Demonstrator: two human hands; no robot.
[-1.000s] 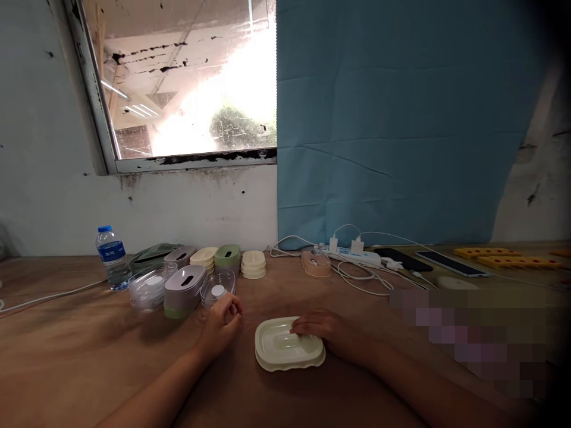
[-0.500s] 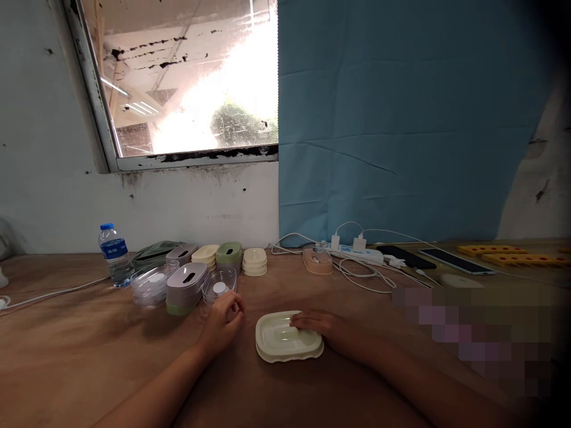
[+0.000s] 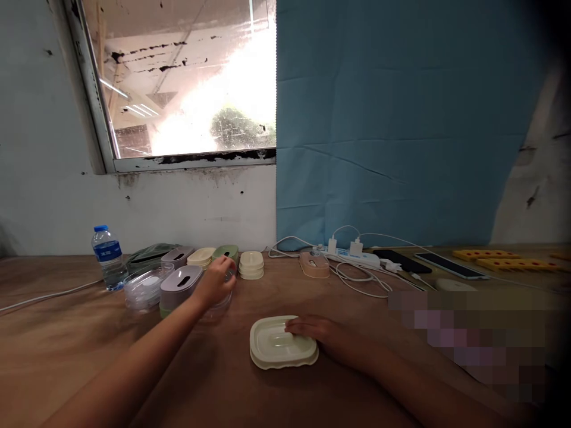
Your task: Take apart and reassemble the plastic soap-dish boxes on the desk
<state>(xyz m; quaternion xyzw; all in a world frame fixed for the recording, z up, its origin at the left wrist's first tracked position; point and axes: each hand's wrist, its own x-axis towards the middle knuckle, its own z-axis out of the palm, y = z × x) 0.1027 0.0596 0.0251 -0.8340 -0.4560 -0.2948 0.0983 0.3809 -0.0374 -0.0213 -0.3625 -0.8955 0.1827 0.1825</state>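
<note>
A cream plastic lid (image 3: 263, 342), oval with a raised rim and a ridge in its middle, lies on the table in front of me. The outstretched fingers of my right hand (image 3: 319, 333) rest on its top from the right side; the thumb is hidden. My left hand (image 3: 217, 279) reaches over a clear plastic container (image 3: 223, 301) at the near edge of a green box (image 3: 225, 253). Its fingers are curved and look apart, with nothing visible in them. The hand partly covers both the clear container and the green box.
Left of my hand stand a lilac box (image 3: 178, 285), stacked clear containers (image 3: 145, 291) and a water bottle (image 3: 108, 258). Cream stacked pieces (image 3: 251, 264) and a peach box (image 3: 314, 264) sit behind. A power strip (image 3: 357, 257) with cables and phones (image 3: 450, 265) lie right.
My left hand has moved forward, away from me, from in front of the clear container to over it, near the green box. My right hand stays on the cream lid.
</note>
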